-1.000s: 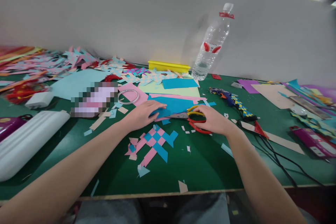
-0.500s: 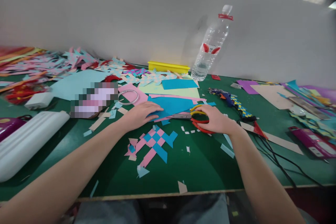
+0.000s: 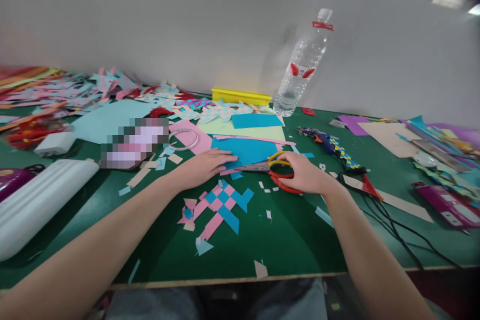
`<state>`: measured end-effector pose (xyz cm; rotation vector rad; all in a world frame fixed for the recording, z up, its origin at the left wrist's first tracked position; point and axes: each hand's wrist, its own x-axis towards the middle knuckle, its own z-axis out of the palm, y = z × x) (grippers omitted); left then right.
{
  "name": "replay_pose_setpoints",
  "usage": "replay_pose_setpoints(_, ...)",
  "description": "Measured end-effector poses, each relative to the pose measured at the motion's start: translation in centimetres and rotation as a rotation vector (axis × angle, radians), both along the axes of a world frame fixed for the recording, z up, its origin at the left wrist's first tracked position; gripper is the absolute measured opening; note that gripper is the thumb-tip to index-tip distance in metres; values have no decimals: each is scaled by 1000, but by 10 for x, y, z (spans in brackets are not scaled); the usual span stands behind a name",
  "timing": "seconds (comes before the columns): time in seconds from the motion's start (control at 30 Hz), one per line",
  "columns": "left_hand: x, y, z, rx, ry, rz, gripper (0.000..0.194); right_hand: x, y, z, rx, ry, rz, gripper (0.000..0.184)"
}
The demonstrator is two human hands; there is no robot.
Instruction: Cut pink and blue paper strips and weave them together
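Right hand — clamped on scissors, blades at the near edge of blue paper. Left hand — laid on that paper's left end; whether it is pinched cannot be told. Nearer, on the table: one woven piece, checkered body formed. Cutting judged partway; broad blue area uncut.

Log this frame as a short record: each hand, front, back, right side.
left: left hand lies over the near left part of the blue sheet
right: right hand grips the scissors by their yellow and red handles
front: pink-and-blue woven piece on the green table
back: tilted clear bottle, yellow strip
right side: purple device
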<state>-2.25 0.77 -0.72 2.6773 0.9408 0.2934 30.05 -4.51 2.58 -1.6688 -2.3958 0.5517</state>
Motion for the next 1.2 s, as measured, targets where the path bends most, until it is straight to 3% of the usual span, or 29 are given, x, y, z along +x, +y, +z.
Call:
replay_pose_setpoints(0.43, -5, 0, 2, -92, 12, -29, 46, -2, 6, -1, -11, 2, 1, 55)
replay_pose_setpoints(1.2, -6, 3, -1, -59, 24, -49, 48, -6, 7, 2, 17, -11, 72, 49)
